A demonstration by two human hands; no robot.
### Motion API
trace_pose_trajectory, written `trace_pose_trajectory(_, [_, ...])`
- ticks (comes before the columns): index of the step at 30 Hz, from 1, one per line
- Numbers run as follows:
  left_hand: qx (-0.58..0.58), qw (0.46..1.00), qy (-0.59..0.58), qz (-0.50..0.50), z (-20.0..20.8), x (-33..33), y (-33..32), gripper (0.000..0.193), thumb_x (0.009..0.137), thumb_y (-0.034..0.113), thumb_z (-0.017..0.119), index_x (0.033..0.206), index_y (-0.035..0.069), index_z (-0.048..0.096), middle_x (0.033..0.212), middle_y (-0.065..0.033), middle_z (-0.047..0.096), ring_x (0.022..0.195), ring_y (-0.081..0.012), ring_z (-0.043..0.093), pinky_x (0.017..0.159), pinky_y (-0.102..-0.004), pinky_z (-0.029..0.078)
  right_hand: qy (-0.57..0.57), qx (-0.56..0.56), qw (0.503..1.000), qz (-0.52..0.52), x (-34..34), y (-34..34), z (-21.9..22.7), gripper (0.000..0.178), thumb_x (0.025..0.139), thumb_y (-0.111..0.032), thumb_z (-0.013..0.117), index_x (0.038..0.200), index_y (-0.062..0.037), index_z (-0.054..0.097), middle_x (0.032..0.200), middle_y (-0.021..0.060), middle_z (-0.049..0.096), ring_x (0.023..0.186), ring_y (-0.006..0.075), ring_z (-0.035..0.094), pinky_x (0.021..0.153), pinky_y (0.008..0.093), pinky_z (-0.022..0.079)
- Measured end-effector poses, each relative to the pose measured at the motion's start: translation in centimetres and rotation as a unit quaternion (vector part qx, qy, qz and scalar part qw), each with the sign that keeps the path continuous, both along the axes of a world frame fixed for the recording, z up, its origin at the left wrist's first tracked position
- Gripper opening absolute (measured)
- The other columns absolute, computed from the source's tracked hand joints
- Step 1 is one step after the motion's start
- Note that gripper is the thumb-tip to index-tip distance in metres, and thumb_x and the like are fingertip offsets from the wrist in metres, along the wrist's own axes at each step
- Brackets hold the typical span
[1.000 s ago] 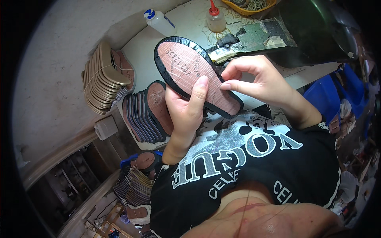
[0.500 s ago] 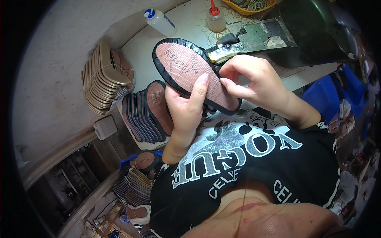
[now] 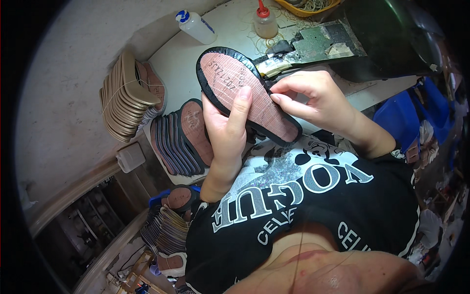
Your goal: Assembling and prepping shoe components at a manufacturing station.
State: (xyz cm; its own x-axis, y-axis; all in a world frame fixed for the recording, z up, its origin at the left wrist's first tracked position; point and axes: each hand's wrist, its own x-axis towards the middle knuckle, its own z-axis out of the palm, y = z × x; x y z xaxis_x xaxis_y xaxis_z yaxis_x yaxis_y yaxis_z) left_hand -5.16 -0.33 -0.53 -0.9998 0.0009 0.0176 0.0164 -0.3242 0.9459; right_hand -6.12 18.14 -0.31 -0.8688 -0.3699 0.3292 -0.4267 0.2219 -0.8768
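A shoe insole point(image 3: 230, 81) with a pinkish-brown underside and a glossy black wrapped edge is held up over the near side of the table. My left hand point(image 3: 227, 122) grips it from the left, thumb pressed across the pink face and fingers hidden behind. At its right edge, my right hand point(image 3: 313, 95) has thumb and forefinger pinched on the black rim; whatever lies between those fingertips is too small to make out. Beyond them a green-topped work block point(image 3: 323, 46) juts across the table.
Bundled gold insoles point(image 3: 120, 98) and a row of dark insoles point(image 3: 176, 139) stand at the left. A white bottle point(image 3: 197, 27), a red-tipped glue bottle point(image 3: 265, 24) and a yellow basket point(image 3: 308, 11) sit on the table point(image 3: 235, 29). Blue bins point(image 3: 399, 117) are at the right.
The insole has turned slightly clockwise and shifted a little to the right. My right hand stays pinched at its edge; my left thumb has moved slightly left on the pink face.
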Motion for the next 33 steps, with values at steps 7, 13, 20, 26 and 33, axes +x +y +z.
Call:
trace_pose_trajectory(7, [-0.061, 0.998, 0.021, 0.014, -0.5, 0.0, 0.4, 0.041, 0.087, 0.005, 0.065, 0.122, -0.002, 0.045, 0.108, -0.008, 0.058, 0.095, -0.0129, 0.058, 0.087, -0.0263, 0.047, 0.045, 0.048, 0.996, -0.067, 0.2, -0.5, -0.3, 0.011, 0.08, -0.005, 0.068, 0.087, 0.0021, 0.065, 0.075, 0.0095, 0.064, 0.065, 0.016, 0.063, 0.06, 0.0268, 0.05])
trace_pose_trajectory(13, [-0.1, 0.993, 0.055, 0.027, -0.4, 0.2, 1.1, 0.039, 0.085, 0.005, 0.067, 0.117, -0.003, 0.047, 0.107, -0.0086, 0.059, 0.093, -0.0131, 0.058, 0.085, -0.0263, 0.047, -0.073, -0.056, 0.994, -0.063, 0.6, -0.4, 0.2, 0.009, 0.079, -0.006, 0.067, 0.081, 0.002, 0.063, 0.07, 0.006, 0.06, 0.062, 0.0118, 0.056, 0.059, 0.0245, 0.045])
trace_pose_trajectory(20, [-0.048, 0.998, 0.027, -0.012, -0.2, -0.2, 0.5, 0.033, 0.086, 0.004, 0.063, 0.115, -0.002, 0.049, 0.103, -0.0087, 0.061, 0.089, -0.0127, 0.06, 0.083, -0.0259, 0.048, -0.282, -0.258, 0.924, 0.015, 1.2, -0.4, -0.5, 0.013, 0.088, -0.011, 0.063, 0.086, 0.0018, 0.064, 0.074, 0.0047, 0.064, 0.068, 0.0095, 0.061, 0.061, 0.0245, 0.049])
trace_pose_trajectory(26, [0.058, 0.987, -0.087, -0.122, 1.0, 0.6, 0.7, 0.036, 0.093, 0.025, 0.049, 0.112, -0.006, 0.052, 0.085, -0.0105, 0.064, 0.068, -0.0144, 0.062, 0.063, -0.0257, 0.052, -0.434, -0.401, 0.768, 0.248, -0.2, -0.5, -3.5, 0.023, 0.083, -0.015, 0.07, 0.098, 0.0008, 0.063, 0.079, 0.009, 0.067, 0.064, 0.0145, 0.066, 0.059, 0.0218, 0.049])
trace_pose_trajectory(33, [-0.017, 0.986, -0.069, -0.154, 1.4, 0.7, -0.1, 0.036, 0.091, 0.025, 0.051, 0.107, -0.007, 0.053, 0.081, -0.011, 0.063, 0.063, -0.0147, 0.062, 0.059, -0.0258, 0.052, -0.374, -0.289, 0.848, 0.241, -1.1, -0.3, -2.2, 0.015, 0.082, -0.009, 0.07, 0.086, 0.0042, 0.067, 0.074, 0.0102, 0.068, 0.064, 0.0156, 0.066, 0.059, 0.0234, 0.054])
